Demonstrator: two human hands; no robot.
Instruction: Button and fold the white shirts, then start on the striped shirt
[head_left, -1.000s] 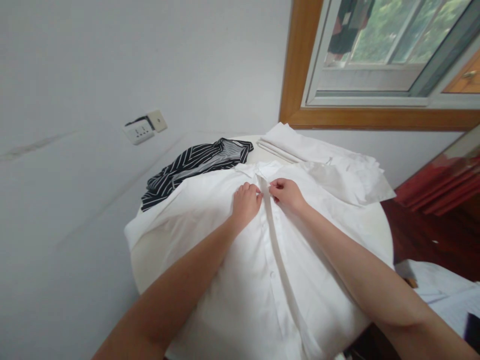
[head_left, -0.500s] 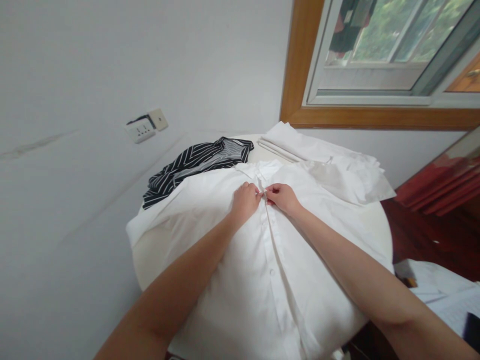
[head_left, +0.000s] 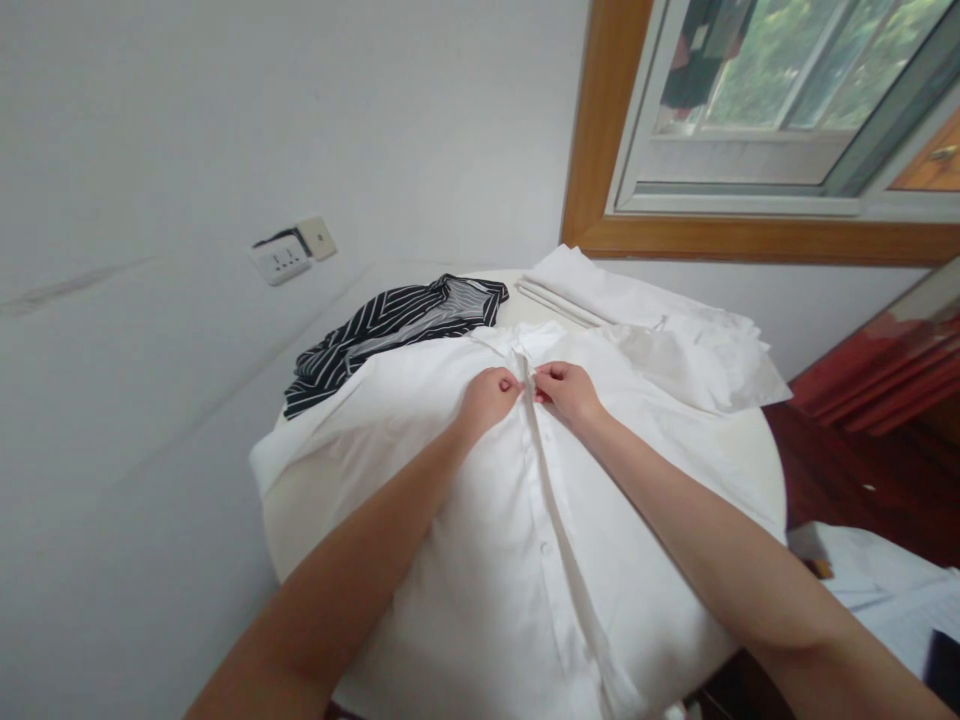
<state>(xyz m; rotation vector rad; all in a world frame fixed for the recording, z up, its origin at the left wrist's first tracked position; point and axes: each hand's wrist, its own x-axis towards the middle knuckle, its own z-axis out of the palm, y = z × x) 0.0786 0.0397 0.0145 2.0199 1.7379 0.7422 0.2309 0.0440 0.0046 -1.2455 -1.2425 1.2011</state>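
Note:
A white button-up shirt (head_left: 480, 560) lies spread front-up over a round white table (head_left: 754, 455). My left hand (head_left: 487, 397) and my right hand (head_left: 566, 392) meet at the shirt's placket just below the collar. Each hand pinches one edge of the placket, fingers curled, thumbs and fingertips almost touching across the seam. Small white buttons run down the placket toward me.
A black-and-white striped garment (head_left: 390, 325) lies crumpled at the table's back left. Folded white cloth (head_left: 652, 325) is stacked at the back right. A wall socket (head_left: 289, 255) sits on the left wall, a wood-framed window (head_left: 750, 120) on the right. White fabric (head_left: 877, 590) lies low at right.
My hands have drawn closer together at the placket near the collar. The two shirt edges between them now meet. Little else has shifted.

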